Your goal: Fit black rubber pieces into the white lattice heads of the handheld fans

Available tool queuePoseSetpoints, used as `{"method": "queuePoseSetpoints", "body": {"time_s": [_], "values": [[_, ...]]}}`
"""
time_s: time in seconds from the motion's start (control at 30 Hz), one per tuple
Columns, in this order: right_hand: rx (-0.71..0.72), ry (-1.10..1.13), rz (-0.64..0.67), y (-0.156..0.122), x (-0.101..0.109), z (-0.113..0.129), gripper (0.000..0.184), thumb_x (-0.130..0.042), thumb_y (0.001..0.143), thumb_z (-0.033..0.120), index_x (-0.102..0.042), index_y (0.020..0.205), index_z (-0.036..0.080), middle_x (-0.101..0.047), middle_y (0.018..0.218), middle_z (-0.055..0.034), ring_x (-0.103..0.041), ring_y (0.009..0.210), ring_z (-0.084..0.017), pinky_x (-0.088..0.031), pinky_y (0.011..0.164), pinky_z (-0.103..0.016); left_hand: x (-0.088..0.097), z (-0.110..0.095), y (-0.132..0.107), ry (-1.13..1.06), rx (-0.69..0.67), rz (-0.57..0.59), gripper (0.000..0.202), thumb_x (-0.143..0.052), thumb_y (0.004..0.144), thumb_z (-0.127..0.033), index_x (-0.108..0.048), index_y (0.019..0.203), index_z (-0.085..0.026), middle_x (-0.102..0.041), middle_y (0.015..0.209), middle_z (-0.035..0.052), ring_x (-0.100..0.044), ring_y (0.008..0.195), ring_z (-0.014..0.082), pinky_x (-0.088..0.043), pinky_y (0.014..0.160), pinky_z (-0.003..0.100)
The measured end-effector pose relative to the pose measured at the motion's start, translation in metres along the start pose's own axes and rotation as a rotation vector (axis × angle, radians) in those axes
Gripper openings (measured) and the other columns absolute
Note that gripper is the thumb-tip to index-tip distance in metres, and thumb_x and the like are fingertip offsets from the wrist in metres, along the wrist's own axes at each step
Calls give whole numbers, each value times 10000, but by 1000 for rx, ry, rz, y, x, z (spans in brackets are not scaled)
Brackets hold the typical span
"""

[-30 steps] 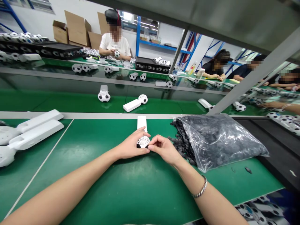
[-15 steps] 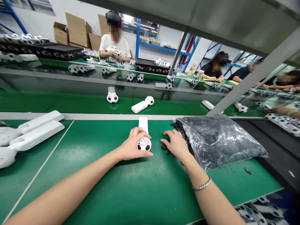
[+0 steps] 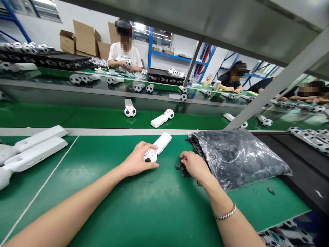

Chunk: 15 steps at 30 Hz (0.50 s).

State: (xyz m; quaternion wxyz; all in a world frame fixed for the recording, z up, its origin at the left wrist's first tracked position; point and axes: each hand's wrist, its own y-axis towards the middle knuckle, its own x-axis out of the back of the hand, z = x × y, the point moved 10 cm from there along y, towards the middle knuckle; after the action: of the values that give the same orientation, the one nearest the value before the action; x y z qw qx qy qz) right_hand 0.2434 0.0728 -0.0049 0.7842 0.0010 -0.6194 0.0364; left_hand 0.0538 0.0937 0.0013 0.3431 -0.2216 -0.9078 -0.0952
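My left hand [image 3: 140, 159] is curled round the soccer-ball head of a white handheld fan [image 3: 151, 155]. Its openwork grille faces up, and the white handle points away to the upper right. My right hand [image 3: 193, 165] is at a small pile of black pieces [image 3: 184, 171], thumb and fingers pinched together over it. A small black piece seems to be at the fingertips, though they partly hide it. These pieces spill from the mouth of a clear plastic bag [image 3: 239, 157] full of them, just right of that hand.
Two white fans [image 3: 38, 151] lie at the left on the green table [image 3: 144, 212]. Beyond the metal edge strip [image 3: 115, 131], more ball-headed fans [image 3: 130, 110] rest on a green belt. A slanted metal post [image 3: 272, 82] stands at the right. Several co-workers sit across the line.
The fan's handle has swung to the right, and my left hand has shifted slightly left with it. My right hand's fingers have closed together over the black pieces.
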Motion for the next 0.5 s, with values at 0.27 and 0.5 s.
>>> {"method": "queuePoseSetpoints", "body": {"time_s": [0.27,0.5], "values": [[47,205,30,-1,-1,3,93,-584,795,285,-610,845,211,-597,845,-23,-564,745,-154,-398,637,-232,-2,-3,0,-34,-38,14,511,-654,638,-340,-473,1110,-264,-420,1088,28,-450,1054,233,-341,958,387],[85,167,38,-1,-6,18,59,-561,799,142,-591,801,193,-547,829,-21,-552,651,-120,-390,578,-218,-2,-9,-1,-14,-78,59,519,-638,638,-309,-462,1124,-261,-426,1061,24,-465,1021,225,-382,912,370]]}}
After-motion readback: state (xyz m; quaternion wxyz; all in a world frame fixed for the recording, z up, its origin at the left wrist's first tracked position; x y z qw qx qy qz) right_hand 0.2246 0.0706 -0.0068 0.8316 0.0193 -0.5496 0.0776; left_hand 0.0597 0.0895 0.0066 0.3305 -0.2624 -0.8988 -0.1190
